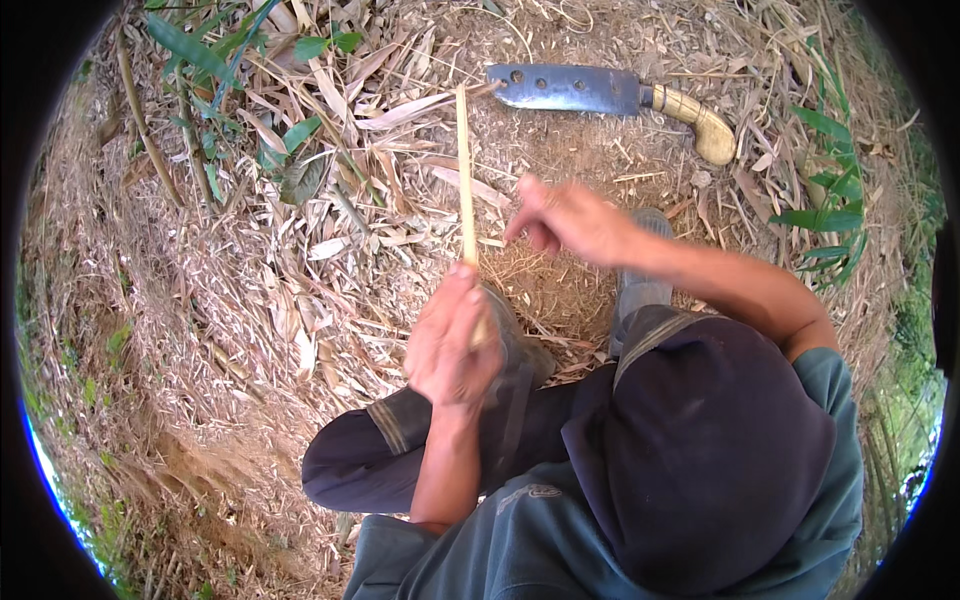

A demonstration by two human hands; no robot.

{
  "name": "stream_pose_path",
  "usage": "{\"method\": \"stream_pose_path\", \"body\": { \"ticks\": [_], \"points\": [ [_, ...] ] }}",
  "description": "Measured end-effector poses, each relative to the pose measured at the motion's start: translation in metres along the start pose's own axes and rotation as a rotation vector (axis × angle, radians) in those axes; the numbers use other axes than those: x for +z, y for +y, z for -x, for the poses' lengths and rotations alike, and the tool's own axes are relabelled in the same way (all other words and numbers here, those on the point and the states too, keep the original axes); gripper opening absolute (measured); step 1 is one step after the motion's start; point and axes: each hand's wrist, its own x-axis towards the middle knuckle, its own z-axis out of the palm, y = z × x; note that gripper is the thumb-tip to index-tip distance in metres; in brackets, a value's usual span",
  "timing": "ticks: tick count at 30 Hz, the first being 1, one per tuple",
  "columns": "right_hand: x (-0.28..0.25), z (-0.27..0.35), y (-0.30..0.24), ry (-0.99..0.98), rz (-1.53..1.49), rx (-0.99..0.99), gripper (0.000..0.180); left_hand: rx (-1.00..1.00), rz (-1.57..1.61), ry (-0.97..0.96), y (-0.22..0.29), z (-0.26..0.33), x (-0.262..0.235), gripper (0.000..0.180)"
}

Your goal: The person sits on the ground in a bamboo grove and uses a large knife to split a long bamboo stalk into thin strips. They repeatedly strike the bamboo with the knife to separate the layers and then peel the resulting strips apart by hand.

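Note:
My left hand (455, 335) is closed round the lower end of a thin, pale strip of split wood or bamboo (465, 170). The strip points away from me, nearly upright in the head view, and its lower end is hidden in my fingers. To the right of it is my right hand (575, 220), slightly blurred, with fingers apart and partly bent. Nothing shows in its grasp. By its fingertips appears a small pale chip (490, 241); whether they touch is unclear. Beyond my right hand lies a machete (570, 88) with a broad dark blade and a curved, pale handle (700, 122).
Dry leaves and shavings (300, 290) cover much of the brown ground. Green leafy plants (200, 60) with thin stems stand at the far left, others (835, 200) at the right. My bent knees, in dark trousers (700, 430), and a grey shoe (643, 270) are close below my hands.

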Motion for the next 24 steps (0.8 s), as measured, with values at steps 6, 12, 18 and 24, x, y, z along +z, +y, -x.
{"method": "stream_pose_path", "body": {
  "ticks": [6,12,18,24],
  "points": [
    [-0.156,-0.005,0.074,0.986,1.393,0.052,0.051,-0.087,0.216,0.36,0.014,-0.006,-0.017,0.023],
    [-0.182,0.015,0.084,0.665,1.38,0.017,0.053,-0.311,0.26,0.287,-0.003,0.004,0.006,0.017],
    [-0.18,-0.006,0.063,0.476,1.29,0.265,0.047,-0.395,0.262,0.229,-0.006,-0.007,-0.005,0.018],
    [-0.181,-0.009,0.076,0.643,1.507,0.057,0.058,-0.65,0.263,0.193,0.001,-0.013,-0.024,0.016]
  ]
}}
